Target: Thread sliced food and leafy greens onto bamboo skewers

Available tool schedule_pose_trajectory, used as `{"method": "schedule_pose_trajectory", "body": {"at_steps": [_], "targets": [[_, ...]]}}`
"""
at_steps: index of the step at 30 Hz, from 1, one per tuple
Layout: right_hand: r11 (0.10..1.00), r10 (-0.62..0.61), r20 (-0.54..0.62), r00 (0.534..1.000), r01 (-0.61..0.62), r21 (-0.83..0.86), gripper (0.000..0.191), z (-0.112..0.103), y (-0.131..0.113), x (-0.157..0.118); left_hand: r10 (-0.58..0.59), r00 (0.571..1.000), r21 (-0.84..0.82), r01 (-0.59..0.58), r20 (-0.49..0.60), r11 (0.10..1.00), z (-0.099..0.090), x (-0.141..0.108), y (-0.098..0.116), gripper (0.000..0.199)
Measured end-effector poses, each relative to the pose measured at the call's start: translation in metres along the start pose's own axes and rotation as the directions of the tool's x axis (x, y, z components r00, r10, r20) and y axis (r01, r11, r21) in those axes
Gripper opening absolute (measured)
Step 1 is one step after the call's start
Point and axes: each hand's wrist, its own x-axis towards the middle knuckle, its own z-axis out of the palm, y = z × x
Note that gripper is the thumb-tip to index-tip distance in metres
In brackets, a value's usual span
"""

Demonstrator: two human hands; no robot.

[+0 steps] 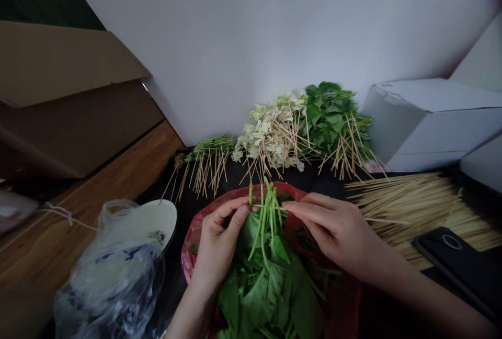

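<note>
Above a red plastic bag [191, 245], both hands are close together at a thin wooden skewer [279, 207]. Several green stems of leafy greens [266, 218] are threaded on it, with their leaves hanging down over the bag. Between thumb and forefinger, my left hand [219, 239] pinches a short stem piece at the skewer's left end. The right-hand end of the stick is pinched in my right hand [333, 226]. More loose leaves [270, 302] fill the bag below.
Along the wall lie skewered green stems [212, 145], pale cabbage-like pieces [274, 130] and leafy bunches [329, 114]. Bare skewers [423, 208] and a black phone [458, 260] are on the right. A white bowl [167, 218], clear plastic bag [113, 281] and cardboard box [70, 67] stand left; a white box [435, 119] is back right.
</note>
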Motion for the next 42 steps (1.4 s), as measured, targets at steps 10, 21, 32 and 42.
{"method": "schedule_pose_trajectory", "body": {"at_steps": [10,21,32,42], "targets": [[1.0,-0.002,0.006,1.0,0.001,0.004,0.033,0.002,-0.001,0.0,-0.037,0.999,-0.032,0.038,0.021,0.999,0.001,0.001,0.002,0.015],[0.999,-0.012,0.02,1.0,0.012,-0.035,0.034,0.001,-0.002,-0.001,-0.037,0.999,0.014,0.037,0.029,0.999,0.0,0.0,0.003,0.02],[0.985,-0.095,-0.013,0.995,0.092,-0.148,0.034,0.005,-0.006,-0.002,-0.044,0.995,-0.022,0.046,0.089,0.999,-0.003,0.0,0.002,0.016],[0.974,-0.147,-0.065,0.987,0.133,-0.183,0.035,0.011,-0.008,-0.001,-0.127,0.977,-0.097,0.145,0.171,0.985,-0.004,0.002,-0.003,0.02]]}}
